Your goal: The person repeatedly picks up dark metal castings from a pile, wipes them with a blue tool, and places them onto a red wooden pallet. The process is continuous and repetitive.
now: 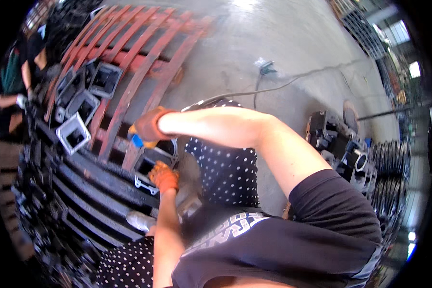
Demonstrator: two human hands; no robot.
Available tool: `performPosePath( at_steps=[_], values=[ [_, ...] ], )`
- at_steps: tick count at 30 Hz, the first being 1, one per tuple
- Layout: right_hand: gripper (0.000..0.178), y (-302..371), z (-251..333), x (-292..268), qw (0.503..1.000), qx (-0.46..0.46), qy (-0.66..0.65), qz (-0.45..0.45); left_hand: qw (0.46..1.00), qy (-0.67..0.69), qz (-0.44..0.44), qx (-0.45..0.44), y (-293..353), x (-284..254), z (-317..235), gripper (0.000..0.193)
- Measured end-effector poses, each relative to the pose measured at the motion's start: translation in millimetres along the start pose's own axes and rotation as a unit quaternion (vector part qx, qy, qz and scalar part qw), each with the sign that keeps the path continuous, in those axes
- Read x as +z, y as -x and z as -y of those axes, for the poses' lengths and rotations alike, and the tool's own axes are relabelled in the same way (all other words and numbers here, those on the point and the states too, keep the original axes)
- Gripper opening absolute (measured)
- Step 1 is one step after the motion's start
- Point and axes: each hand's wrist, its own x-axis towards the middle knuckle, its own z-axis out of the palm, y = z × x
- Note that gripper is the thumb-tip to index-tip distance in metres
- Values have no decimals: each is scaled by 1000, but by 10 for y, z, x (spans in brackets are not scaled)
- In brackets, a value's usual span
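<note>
My right hand (151, 127), in an orange-brown glove, is closed around a blue hand tool (137, 140). Most of the tool is hidden by the glove, so its kind is unclear. My left hand (164, 177), in an orange glove, grips the near side of a dark, hollow metal casting (168, 147). The casting lies just below my right hand, by the pallet's near end. Beside my left hand, a pale metal bracket-like edge (146, 185) shows. A dark hose (293, 85) runs over the floor and passes behind my right forearm.
Several square hollow castings (73, 133) sit on a red slatted pallet (146, 62). Long dark bars (91, 192) lie on the left. More machined castings (338, 144) and stacked rings (391, 161) stand at right. Another person (14, 77) is at the far left.
</note>
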Motion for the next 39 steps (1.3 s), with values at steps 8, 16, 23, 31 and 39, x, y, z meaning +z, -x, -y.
performPosePath(
  at_steps=[8,16,23,31,39],
  values=[
    [25,36,62,-120,998,21,-60,-19,991,-119,-50,35,-36,317,202,60],
    [22,-802,115,435,997,80,16,5,986,160,-54,2,-111,107,403,38],
    [29,-216,-72,7,998,3,-30,-47,972,187,-127,65,-282,499,290,46],
    [49,-344,-261,-66,994,-71,-46,74,985,16,-161,64,-22,-803,1282,31],
    [21,-60,-567,-161,986,-115,-123,5,952,55,-299,41,1153,-2640,2181,21]
  ],
)
